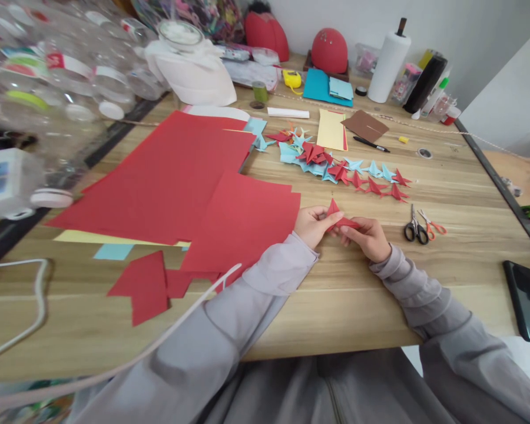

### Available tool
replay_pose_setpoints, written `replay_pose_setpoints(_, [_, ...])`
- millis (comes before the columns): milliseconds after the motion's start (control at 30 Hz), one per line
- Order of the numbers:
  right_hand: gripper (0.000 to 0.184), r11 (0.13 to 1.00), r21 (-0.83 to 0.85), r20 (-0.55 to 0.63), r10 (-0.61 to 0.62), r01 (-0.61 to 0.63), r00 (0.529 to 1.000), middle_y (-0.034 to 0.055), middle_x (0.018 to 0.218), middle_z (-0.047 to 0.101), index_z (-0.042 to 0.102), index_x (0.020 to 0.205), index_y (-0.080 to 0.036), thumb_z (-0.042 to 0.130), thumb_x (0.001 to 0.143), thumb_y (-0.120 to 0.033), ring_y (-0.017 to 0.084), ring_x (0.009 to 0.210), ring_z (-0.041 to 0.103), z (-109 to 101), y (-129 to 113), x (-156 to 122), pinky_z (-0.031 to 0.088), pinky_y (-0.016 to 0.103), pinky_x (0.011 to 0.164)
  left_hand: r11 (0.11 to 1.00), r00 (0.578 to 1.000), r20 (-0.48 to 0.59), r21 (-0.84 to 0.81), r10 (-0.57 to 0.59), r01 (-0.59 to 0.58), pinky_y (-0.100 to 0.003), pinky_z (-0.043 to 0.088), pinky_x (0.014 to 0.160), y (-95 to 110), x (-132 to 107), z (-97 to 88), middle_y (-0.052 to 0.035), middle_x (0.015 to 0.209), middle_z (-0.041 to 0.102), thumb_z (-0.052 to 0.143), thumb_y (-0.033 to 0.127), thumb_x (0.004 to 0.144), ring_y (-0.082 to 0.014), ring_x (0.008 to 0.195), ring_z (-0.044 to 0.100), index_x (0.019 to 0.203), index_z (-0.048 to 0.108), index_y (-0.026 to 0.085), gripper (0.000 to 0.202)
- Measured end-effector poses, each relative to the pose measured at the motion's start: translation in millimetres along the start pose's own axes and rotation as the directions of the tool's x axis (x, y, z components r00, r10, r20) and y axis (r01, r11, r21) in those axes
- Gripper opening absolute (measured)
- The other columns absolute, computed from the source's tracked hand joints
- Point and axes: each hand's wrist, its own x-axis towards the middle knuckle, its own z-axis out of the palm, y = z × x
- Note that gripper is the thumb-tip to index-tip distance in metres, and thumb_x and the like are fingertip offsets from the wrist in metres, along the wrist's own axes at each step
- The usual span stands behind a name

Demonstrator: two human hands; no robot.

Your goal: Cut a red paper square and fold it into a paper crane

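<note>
Between my two hands is a small folded piece of red paper (333,209), with one pointed tip standing up and another part stretching toward the right. My left hand (313,225) pinches it from the left, thumb on top. From the right, my right hand (367,237) grips its lower right part between thumb and fingers. Just beyond my hands lie several red and light-blue folded paper cranes (313,154), some heaped and some lined up in rows. Large red paper sheets (172,176) spread to the left, reaching close to my left wrist.
Black-handled scissors (415,231) and orange-handled scissors (431,227) lie right of my hands. A phone (526,300) rests at the right edge. Red paper pieces (148,288) and a white cable (39,294) are at left. Plastic bottles (70,65) crowd the far left. A black pen (371,144) lies behind the cranes.
</note>
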Motion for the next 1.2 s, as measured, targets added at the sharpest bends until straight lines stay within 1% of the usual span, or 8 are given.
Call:
replay_pose_setpoints(267, [0.029,0.999,0.038,-0.208,-0.007,0.015,0.978,-0.0008,0.054,0.064,0.062,0.070,-0.017,0.073,0.069,-0.044,0.010,0.048,0.057,-0.6,3.5,2.8,0.045,0.024,0.050,0.995,0.998,0.013,-0.082,-0.058,0.059,-0.024,0.048,0.046,-1.1,1.8,0.3,-0.0037,0.054,0.063,0.073,0.046,0.062,-0.0126,0.048,0.058,0.064,0.065,0.011,0.036])
replay_pose_setpoints(367, [0.026,0.998,0.065,-0.265,0.002,0.016,0.964,-0.0012,0.054,0.065,0.062,0.070,-0.018,0.074,0.069,-0.042,0.011,0.049,0.057,-2.3,7.5,4.0,0.046,0.024,0.050,0.989,0.998,-0.033,-0.140,-0.048,0.043,-0.025,0.050,0.048,-0.7,2.2,-0.2,-0.0034,0.069,0.067,0.072,0.040,0.064,-0.0140,0.054,0.062,0.095,0.067,0.014,0.041])
replay_pose_setpoints(433, [0.026,0.996,0.091,-0.306,0.020,0.008,0.952,-0.0013,0.056,0.065,0.061,0.069,-0.019,0.073,0.069,-0.042,0.011,0.049,0.058,-3.5,10.0,5.3,0.046,0.024,0.050,0.987,0.999,-0.048,-0.163,-0.020,0.012,-0.025,0.052,0.050,0.4,1.7,-0.5,-0.0037,0.084,0.068,0.072,0.035,0.065,-0.0143,0.060,0.065,0.121,0.056,0.020,0.060])
replay_pose_setpoints(500, [0.027,0.993,0.121,-0.344,0.039,0.003,0.938,-0.0013,0.059,0.065,0.060,0.069,-0.019,0.073,0.069,-0.043,0.011,0.050,0.058,-4.7,12.0,6.7,0.046,0.024,0.050,0.987,1.000,-0.025,-0.158,0.012,-0.015,-0.025,0.053,0.053,1.1,0.6,-0.5,-0.0051,0.098,0.066,0.070,0.031,0.067,-0.0138,0.065,0.066,0.132,0.047,0.025,0.070])
replay_pose_setpoints(633, [0.028,0.985,0.173,-0.377,0.067,0.000,0.924,-0.0014,0.063,0.066,0.059,0.070,-0.019,0.073,0.068,-0.043,0.011,0.052,0.059,-6.1,13.6,8.3,0.048,0.025,0.053,0.994,0.997,0.041,-0.091,0.063,-0.059,-0.025,0.055,0.057,-0.7,-3.3,1.2,-0.0081,0.110,0.063,0.068,0.030,0.070,-0.0121,0.068,0.065,0.124,0.056,0.024,0.056])
replay_pose_setpoints(800, [0.026,0.984,0.176,-0.342,0.052,0.009,0.938,-0.0013,0.061,0.066,0.060,0.070,-0.019,0.074,0.069,-0.040,0.011,0.051,0.058,-5.4,13.0,7.6,0.047,0.024,0.052,0.994,0.993,0.052,0.034,0.105,-0.107,-0.027,0.056,0.059,-4.9,-6.5,4.5,-0.0096,0.097,0.067,0.069,0.032,0.070,-0.0142,0.069,0.065,0.098,0.071,0.015,0.033])
replay_pose_setpoints(967, [0.027,0.982,0.187,-0.317,0.055,0.006,0.947,-0.0009,0.060,0.067,0.060,0.071,-0.019,0.072,0.069,-0.042,0.011,0.051,0.059,-5.1,12.2,7.7,0.048,0.024,0.053,0.998,0.998,0.014,-0.008,0.069,-0.069,-0.029,0.056,0.059,-5.1,-4.0,4.5,-0.0057,0.071,0.069,0.072,0.034,0.066,-0.0153,0.064,0.065,0.089,0.072,0.012,0.031])
replay_pose_setpoints(1200, [0.032,0.991,0.131,-0.313,0.017,0.025,0.950,-0.0024,0.062,0.067,0.061,0.083,-0.019,0.076,0.065,-0.040,0.011,0.052,0.060,-4.8,12.0,7.2,0.049,0.025,0.053,1.000,0.997,-0.070,-0.010,0.029,-0.029,-0.029,0.056,0.060,-1.1,-3.5,4.4,-0.0042,0.065,0.070,0.079,0.026,0.056,-0.0147,0.059,0.066,0.089,0.071,0.011,0.036])
